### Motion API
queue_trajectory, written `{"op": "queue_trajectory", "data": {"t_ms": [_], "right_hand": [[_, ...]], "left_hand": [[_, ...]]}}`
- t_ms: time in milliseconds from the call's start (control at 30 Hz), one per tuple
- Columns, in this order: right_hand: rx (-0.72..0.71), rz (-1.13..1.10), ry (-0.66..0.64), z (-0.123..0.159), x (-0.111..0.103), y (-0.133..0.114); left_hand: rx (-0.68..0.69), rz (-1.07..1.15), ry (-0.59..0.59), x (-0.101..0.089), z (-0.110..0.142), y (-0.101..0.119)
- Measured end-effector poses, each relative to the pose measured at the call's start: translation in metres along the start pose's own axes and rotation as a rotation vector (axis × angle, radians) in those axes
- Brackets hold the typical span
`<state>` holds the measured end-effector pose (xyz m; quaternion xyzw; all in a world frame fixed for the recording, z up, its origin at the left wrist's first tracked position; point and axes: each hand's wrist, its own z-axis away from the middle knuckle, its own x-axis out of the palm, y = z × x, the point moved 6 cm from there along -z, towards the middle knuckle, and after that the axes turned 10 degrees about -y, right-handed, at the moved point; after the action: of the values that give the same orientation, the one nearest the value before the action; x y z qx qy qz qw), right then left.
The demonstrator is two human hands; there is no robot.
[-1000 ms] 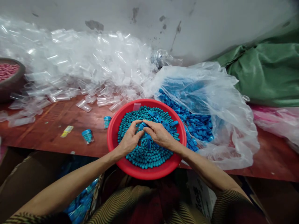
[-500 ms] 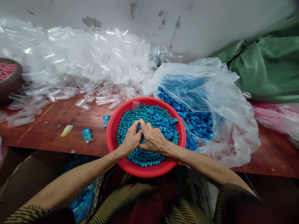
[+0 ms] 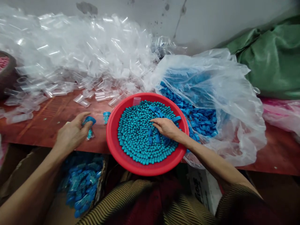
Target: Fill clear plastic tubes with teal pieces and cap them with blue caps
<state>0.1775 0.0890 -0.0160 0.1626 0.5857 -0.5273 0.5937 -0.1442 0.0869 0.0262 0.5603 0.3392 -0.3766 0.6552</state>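
A red basin [image 3: 112,150] full of teal beads [image 3: 136,134] sits at the table's front edge. My right hand [image 3: 167,127] is over the beads with its fingertips pinched together; what they hold, if anything, is hidden. Several blue whistle-like plastic pieces [image 3: 150,139] lie on the beads beside and under it. A clear tube [image 3: 137,101] rests inside the basin's far rim. To the left, the thumb and fingers of my left hand [image 3: 72,132] close around a blue-capped container [image 3: 89,120], low over the table. Clear plastic with teal beads [image 3: 90,135] shows just below the thumb.
Another blue-capped container [image 3: 106,117] stands left of the basin. Clear tubes [image 3: 93,53] are heaped along the wall. At right, a plastic bag [image 3: 236,125] spills blue pieces [image 3: 203,120]. Below the table, a cardboard box holds blue-capped containers [image 3: 81,187]. A bowl of pink pieces [image 3: 7,75] stands far left.
My hands have come apart from over the basin. The left has moved out left to the table with a blue-capped container; the right stays over the beads, shifted slightly right. The view has tilted down.
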Motion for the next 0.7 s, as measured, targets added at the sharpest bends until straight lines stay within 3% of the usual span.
{"op": "queue_trajectory", "data": {"t_ms": [100, 200, 267, 367, 433, 533, 633, 700], "right_hand": [[0.038, 0.155, -0.081, 0.001, 0.002, -0.011], [0.048, 0.278, -0.159, 0.0, 0.009, -0.024], [0.044, 0.35, -0.178, -0.001, 0.014, -0.031], [-0.013, 0.422, -0.202, -0.002, 0.023, -0.037], [-0.06, 0.419, -0.217, -0.001, 0.028, -0.037], [-0.09, 0.371, -0.235, 0.001, 0.032, -0.031], [-0.138, 0.326, -0.261, 0.004, 0.035, -0.023], [-0.165, 0.314, -0.27, 0.005, 0.035, -0.02]], "left_hand": [[-0.018, -0.458, 0.141, -0.003, -0.005, 0.018], [0.353, -0.563, 0.204, 0.018, -0.01, 0.081], [0.639, -0.564, 0.143, 0.042, -0.015, 0.124], [0.903, -0.496, 0.0, 0.075, -0.033, 0.161], [0.964, -0.45, -0.105, 0.093, -0.049, 0.168], [0.946, -0.421, -0.196, 0.112, -0.069, 0.161], [0.86, -0.414, -0.248, 0.123, -0.074, 0.15], [0.729, -0.442, -0.303, 0.127, -0.072, 0.143]]}}
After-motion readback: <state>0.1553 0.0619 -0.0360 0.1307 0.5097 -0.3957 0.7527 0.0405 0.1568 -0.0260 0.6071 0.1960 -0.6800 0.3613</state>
